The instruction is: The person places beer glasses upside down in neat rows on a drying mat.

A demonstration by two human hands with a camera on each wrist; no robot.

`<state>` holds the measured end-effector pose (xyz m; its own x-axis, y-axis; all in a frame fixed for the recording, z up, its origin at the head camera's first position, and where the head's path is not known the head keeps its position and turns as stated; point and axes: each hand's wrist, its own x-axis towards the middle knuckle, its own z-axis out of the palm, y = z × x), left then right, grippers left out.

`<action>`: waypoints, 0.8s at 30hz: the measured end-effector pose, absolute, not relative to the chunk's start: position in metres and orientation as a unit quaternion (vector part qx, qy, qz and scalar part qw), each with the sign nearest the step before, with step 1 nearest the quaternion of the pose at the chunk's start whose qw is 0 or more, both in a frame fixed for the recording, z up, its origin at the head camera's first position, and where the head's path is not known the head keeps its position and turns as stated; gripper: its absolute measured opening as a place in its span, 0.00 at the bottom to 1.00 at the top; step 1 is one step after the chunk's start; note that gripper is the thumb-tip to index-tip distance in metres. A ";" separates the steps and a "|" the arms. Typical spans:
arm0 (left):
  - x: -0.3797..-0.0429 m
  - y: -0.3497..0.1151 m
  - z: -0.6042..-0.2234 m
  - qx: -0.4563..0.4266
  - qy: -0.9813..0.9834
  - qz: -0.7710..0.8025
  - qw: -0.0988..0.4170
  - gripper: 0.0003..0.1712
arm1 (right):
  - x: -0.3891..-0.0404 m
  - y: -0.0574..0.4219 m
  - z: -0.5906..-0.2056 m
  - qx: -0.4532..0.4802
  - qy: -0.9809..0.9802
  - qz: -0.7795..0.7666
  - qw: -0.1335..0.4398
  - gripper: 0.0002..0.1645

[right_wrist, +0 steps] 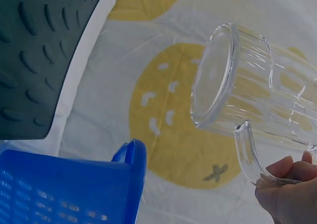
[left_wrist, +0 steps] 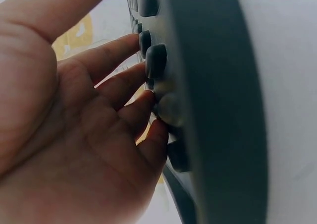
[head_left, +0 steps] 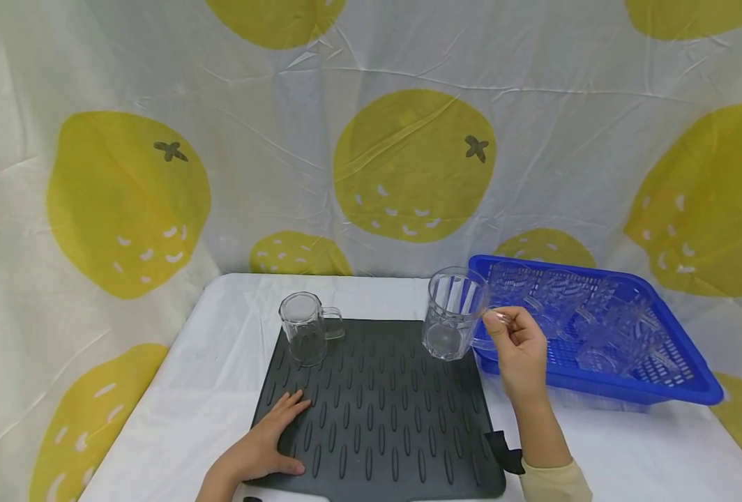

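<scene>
My right hand (head_left: 521, 348) pinches the handle of a clear glass mug (head_left: 449, 314), which hangs upright above the back right corner of a dark ribbed mat (head_left: 377, 418). In the right wrist view the same mug (right_wrist: 252, 85) appears sideways, with thumb and fingers (right_wrist: 292, 172) on its handle. My left hand (head_left: 264, 439) rests with spread fingers on the mat's left edge; the left wrist view has its fingertips (left_wrist: 143, 70) against the raised ribs. Another glass mug (head_left: 306, 331) stands upside down on the mat's back left corner, handle to the right.
A blue plastic basket (head_left: 597, 390) at the right holds several clear glass mugs (head_left: 622, 335). White cloth (head_left: 183, 390) covers the table, and a lemon-print curtain (head_left: 252, 139) hangs behind it. A black tab (head_left: 503, 452) sticks out from the mat's right side.
</scene>
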<state>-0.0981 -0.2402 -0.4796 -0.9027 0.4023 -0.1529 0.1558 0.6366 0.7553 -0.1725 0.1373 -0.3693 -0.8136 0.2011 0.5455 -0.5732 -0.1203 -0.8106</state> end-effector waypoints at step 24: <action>-0.098 -0.240 -0.478 0.155 0.894 0.391 0.156 0.57 | -0.177 0.098 -0.384 0.200 -0.583 0.762 0.199 0.04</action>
